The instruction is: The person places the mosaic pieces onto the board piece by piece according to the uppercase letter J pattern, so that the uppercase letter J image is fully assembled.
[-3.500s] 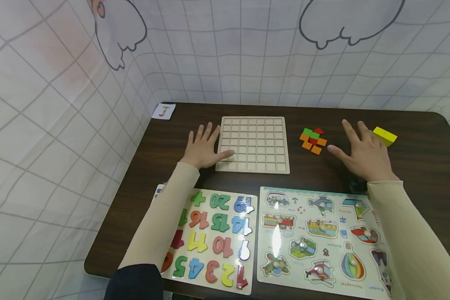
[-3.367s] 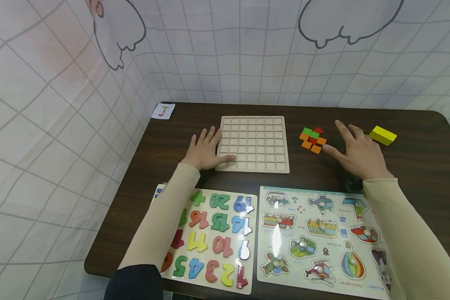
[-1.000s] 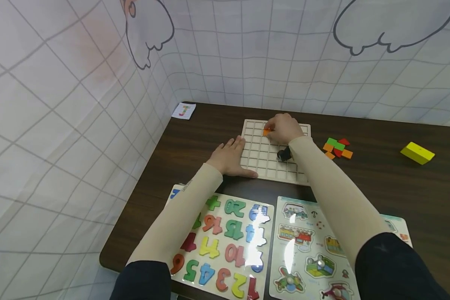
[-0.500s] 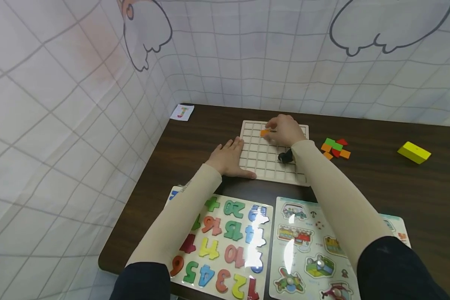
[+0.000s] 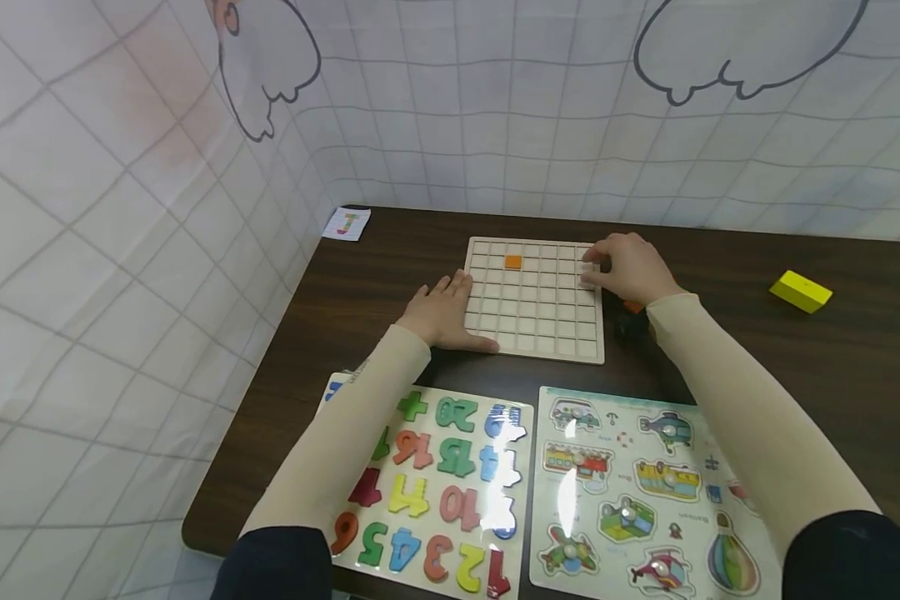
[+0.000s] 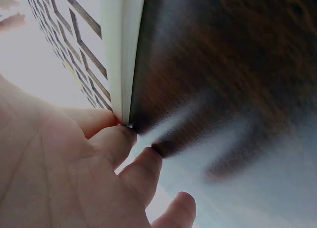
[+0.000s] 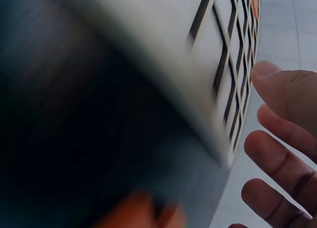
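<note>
A pale wooden grid board [image 5: 532, 321] lies on the dark table, with one orange square tile [image 5: 513, 262] in a cell of its far rows. My left hand [image 5: 444, 318] rests along the board's left edge, fingers extended and thumb at the near corner. In the left wrist view, fingertips [image 6: 124, 134] touch the board's side. My right hand [image 5: 630, 268] hovers at the board's right edge; its fingers are loosely bent and nothing shows between them in the right wrist view. Below that hand, orange tiles [image 5: 633, 307] peek out; the rest of the pile is hidden.
Nearer the person lie a raised-number puzzle board [image 5: 438, 492] and a vehicle picture puzzle [image 5: 615, 533], side by side. A yellow block [image 5: 801, 292] sits at the right. A card with a coloured J [image 5: 347, 223] lies at the far left corner.
My right hand carried an orange tile from the pile to the board, let go of it there and moved back right. My left hand stayed at the board's left edge.
</note>
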